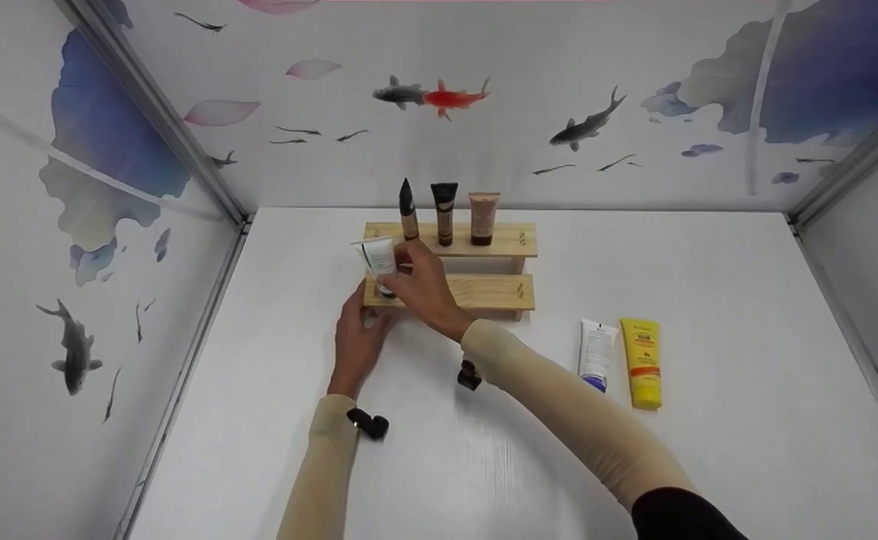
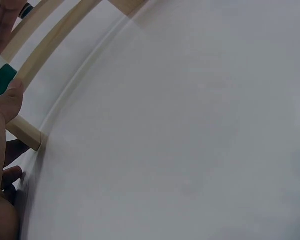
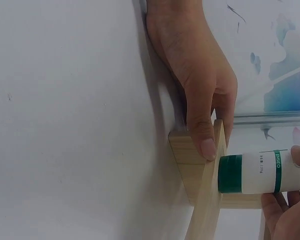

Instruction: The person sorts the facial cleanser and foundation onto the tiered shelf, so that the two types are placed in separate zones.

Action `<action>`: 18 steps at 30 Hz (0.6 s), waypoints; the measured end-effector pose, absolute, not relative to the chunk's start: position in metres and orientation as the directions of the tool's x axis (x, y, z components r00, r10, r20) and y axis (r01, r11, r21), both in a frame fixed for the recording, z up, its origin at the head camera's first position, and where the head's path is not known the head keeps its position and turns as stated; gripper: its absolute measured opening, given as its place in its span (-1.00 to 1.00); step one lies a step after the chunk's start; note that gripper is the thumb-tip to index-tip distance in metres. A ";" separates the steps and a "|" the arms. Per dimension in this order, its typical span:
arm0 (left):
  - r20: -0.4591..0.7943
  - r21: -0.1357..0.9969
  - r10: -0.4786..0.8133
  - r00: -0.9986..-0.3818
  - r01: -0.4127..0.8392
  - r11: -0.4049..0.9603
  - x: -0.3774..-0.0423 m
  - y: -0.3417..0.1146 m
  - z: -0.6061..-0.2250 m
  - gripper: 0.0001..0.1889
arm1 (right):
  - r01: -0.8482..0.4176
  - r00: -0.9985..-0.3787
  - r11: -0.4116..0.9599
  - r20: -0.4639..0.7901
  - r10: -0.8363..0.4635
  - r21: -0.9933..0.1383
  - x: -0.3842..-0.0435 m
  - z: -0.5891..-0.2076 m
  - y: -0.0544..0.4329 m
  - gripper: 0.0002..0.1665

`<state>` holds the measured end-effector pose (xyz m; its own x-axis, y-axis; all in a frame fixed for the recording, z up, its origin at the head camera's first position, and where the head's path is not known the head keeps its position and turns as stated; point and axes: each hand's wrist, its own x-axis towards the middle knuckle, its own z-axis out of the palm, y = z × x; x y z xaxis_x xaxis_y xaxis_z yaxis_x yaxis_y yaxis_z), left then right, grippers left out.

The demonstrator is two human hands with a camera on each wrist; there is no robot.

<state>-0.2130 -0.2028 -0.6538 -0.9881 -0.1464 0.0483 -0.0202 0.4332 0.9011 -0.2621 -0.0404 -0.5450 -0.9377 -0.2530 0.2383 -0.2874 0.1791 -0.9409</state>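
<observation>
A white squeeze tube [image 1: 380,256] with a dark green cap stands cap down at the left end of a two-tier wooden rack's [image 1: 488,289] lower shelf. My right hand [image 1: 428,289] pinches the tube between thumb and fingers. In the right wrist view the tube's green cap [image 3: 231,173] meets the shelf board. My left hand [image 1: 356,341] grips the rack's left end. Its thumb lies on the shelf's front edge in the right wrist view, with the other fingers partly hidden behind the board.
On the upper shelf stand a pointed black-and-tan tube [image 1: 407,214], a black tube [image 1: 445,214] and a pinkish-tan tube [image 1: 483,217]. A white tube with a blue cap [image 1: 597,352] and a yellow tube [image 1: 641,360] lie on the white table [image 1: 747,420] to the right. Patterned walls surround it.
</observation>
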 end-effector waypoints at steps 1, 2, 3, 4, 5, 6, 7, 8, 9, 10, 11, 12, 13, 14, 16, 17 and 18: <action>0.045 0.900 -0.145 -0.988 -0.023 0.435 -0.213 -0.203 -0.653 -0.14 | -0.287 -0.938 0.182 0.237 -0.254 -0.940 -0.262 -0.545 -0.041 -0.56; 0.044 0.899 -0.143 -0.989 -0.023 0.437 -0.213 -0.202 -0.652 -0.14 | -0.289 -0.937 0.185 0.238 -0.255 -0.939 -0.262 -0.546 -0.041 -0.56; 0.042 0.900 -0.141 -0.989 -0.024 0.436 -0.213 -0.202 -0.652 -0.14 | -0.289 -0.937 0.186 0.238 -0.255 -0.939 -0.262 -0.547 -0.041 -0.56; 0.041 0.900 -0.141 -0.989 -0.025 0.435 -0.213 -0.202 -0.651 -0.14 | -0.291 -0.937 0.183 0.241 -0.255 -0.939 -0.262 -0.546 -0.041 -0.56; 0.041 0.900 -0.141 -0.989 -0.024 0.434 -0.214 -0.202 -0.651 -0.14 | -0.294 -0.936 0.180 0.244 -0.253 -0.939 -0.263 -0.546 -0.041 -0.56; 0.043 0.901 -0.141 -0.989 -0.023 0.434 -0.214 -0.202 -0.651 -0.14 | -0.297 -0.935 0.173 0.250 -0.252 -0.939 -0.263 -0.546 -0.040 -0.56; 0.045 0.900 -0.140 -0.989 -0.020 0.435 -0.214 -0.202 -0.650 -0.15 | -0.297 -0.935 0.168 0.251 -0.251 -0.940 -0.263 -0.546 -0.040 -0.56; 0.048 0.900 -0.138 -0.989 -0.017 0.435 -0.214 -0.203 -0.651 -0.15 | -0.295 -0.936 0.165 0.249 -0.250 -0.941 -0.263 -0.546 -0.040 -0.55; 0.051 0.900 -0.140 -0.989 -0.015 0.436 -0.215 -0.203 -0.651 -0.15 | -0.293 -0.936 0.164 0.248 -0.249 -0.942 -0.263 -0.546 -0.040 -0.55; 0.054 0.900 -0.141 -0.989 -0.013 0.437 -0.215 -0.203 -0.651 -0.15 | -0.293 -0.936 0.163 0.248 -0.249 -0.942 -0.263 -0.546 -0.040 -0.55; 0.056 0.899 -0.142 -0.988 -0.011 0.437 -0.215 -0.203 -0.652 -0.15 | -0.294 -0.936 0.166 0.248 -0.250 -0.941 -0.263 -0.546 -0.041 -0.54; 0.059 0.899 -0.143 -0.988 -0.010 0.438 -0.215 -0.203 -0.652 -0.15 | -0.295 -0.935 0.170 0.247 -0.253 -0.940 -0.263 -0.546 -0.040 -0.54; 0.058 0.899 -0.142 -0.988 -0.010 0.439 -0.215 -0.203 -0.652 -0.15 | -0.296 -0.935 0.178 0.246 -0.256 -0.939 -0.262 -0.547 -0.040 -0.53; 0.058 0.899 -0.145 -0.988 -0.012 0.438 -0.215 -0.203 -0.652 -0.15 | -0.298 -0.934 0.182 0.247 -0.258 -0.937 -0.262 -0.547 -0.040 -0.53; 0.060 0.900 -0.147 -0.987 -0.010 0.436 -0.215 -0.203 -0.653 -0.15 | -0.301 -0.931 0.185 0.246 -0.269 -0.936 -0.262 -0.549 -0.038 -0.51; 0.060 0.900 -0.147 -0.987 -0.010 0.437 -0.215 -0.203 -0.654 -0.14 | -0.301 -0.929 0.185 0.245 -0.276 -0.935 -0.262 -0.551 -0.037 -0.51; 0.061 0.899 -0.149 -0.987 -0.010 0.438 -0.215 -0.204 -0.654 -0.14 | -0.302 -0.928 0.188 0.243 -0.283 -0.935 -0.261 -0.552 -0.035 -0.50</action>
<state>-0.2147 -0.2037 -0.6542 -0.9869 -0.1489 0.0615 -0.0101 0.4383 0.8988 -0.2613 -0.0352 -0.5520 -0.9278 -0.2831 0.2428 -0.3020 0.1881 -0.9346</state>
